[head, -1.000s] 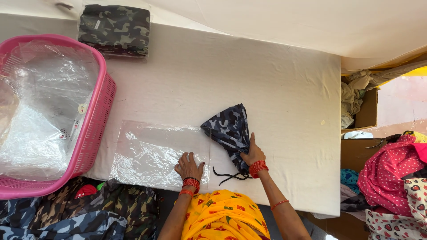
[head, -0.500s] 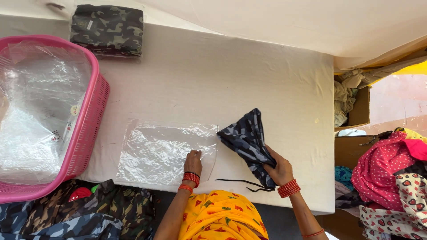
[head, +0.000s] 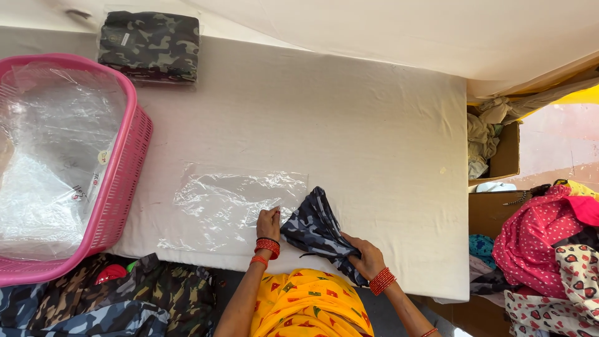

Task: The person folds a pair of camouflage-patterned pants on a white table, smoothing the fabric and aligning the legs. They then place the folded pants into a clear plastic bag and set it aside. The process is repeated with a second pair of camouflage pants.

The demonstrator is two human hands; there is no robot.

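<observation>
The person's right hand [head: 368, 256] is closed around the gathered end of a folded dark blue camouflage garment [head: 315, 229], fingers clamped on the cloth near the table's front edge, so the piece stays bunched into a narrow wedge with its far end fanning toward the middle of the white padded table [head: 349, 125]. The left hand [head: 268, 223] rests on the right-hand edge of a flat clear plastic bag [head: 234, 203]; the fingers are curled together at the bag's edge, apparently pinching the film, though the picture does not show whether a layer is lifted. The bag lies just beside the garment, its edge touching the cloth's tip, which keeps the opening and the cloth close together. To the left a pink plastic basket [head: 128, 168] overhangs the table's side and holds a loose heap of more clear bags [head: 50, 162], within reach. At the far left corner sits a bagged green camouflage garment [head: 150, 45], well apart from the hands. Below the table edge lie more camouflage clothes [head: 125, 299], and a cardboard box [head: 508, 153] with rags stands to the right
</observation>
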